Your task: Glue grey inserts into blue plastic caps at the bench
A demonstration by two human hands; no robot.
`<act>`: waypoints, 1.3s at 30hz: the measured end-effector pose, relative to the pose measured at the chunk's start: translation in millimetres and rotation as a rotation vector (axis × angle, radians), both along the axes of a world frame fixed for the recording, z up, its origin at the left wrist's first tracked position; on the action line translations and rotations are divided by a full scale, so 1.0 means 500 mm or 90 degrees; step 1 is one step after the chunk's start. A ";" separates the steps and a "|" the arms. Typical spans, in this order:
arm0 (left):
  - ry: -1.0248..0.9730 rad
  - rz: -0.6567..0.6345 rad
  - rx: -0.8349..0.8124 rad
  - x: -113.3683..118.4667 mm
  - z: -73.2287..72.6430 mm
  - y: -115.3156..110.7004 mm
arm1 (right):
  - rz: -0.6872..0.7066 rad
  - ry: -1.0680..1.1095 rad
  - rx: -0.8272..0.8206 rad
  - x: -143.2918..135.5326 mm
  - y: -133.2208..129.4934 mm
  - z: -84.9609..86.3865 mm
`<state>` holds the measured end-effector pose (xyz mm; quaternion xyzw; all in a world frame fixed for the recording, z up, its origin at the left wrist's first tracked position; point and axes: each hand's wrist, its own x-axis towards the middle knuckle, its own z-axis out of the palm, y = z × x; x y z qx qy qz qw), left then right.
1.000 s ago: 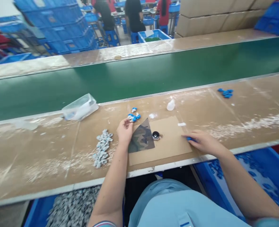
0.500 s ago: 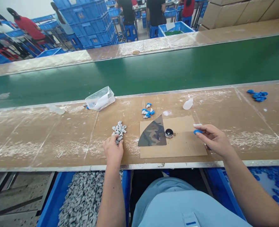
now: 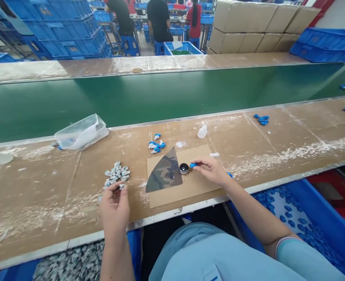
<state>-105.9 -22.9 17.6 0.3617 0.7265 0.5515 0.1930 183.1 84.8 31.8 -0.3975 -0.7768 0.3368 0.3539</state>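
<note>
Between the thumb and fingers of my left hand [image 3: 115,203] is a small grey plastic part [image 3: 121,187], just in front of a pile of grey parts [image 3: 117,171]. My right hand [image 3: 212,171] pinches a small blue plastic part [image 3: 193,165] right beside a round black-topped pot with a metallic rim [image 3: 184,168]. The pot stands on a cardboard sheet [image 3: 200,183], next to a camouflage-patterned fan-shaped piece [image 3: 165,171]. Behind the sheet lies a small group of blue-and-grey parts [image 3: 156,145].
A clear plastic tub [image 3: 81,132] lies at the bench's back left. A white squeeze bottle [image 3: 202,132] is behind the cardboard. Blue parts [image 3: 262,119] lie farther right. A green conveyor belt [image 3: 160,93] runs behind. Below the bench, blue crates hold grey parts [image 3: 70,261] and blue parts [image 3: 301,222].
My right hand has brought the blue part left to beside the black pot. My left hand has drawn back slightly from the grey pile with a part. The camera view has turned right.
</note>
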 end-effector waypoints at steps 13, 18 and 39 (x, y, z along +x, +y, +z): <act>-0.419 -0.139 0.011 0.126 0.019 0.021 | 0.048 -0.053 0.054 -0.015 0.006 0.001; -0.456 -0.194 -0.037 0.141 0.016 0.021 | 0.035 -0.061 0.076 -0.015 0.006 -0.002; -0.424 -0.296 -0.086 0.189 -0.010 0.019 | 0.016 0.039 -0.013 -0.026 -0.044 0.014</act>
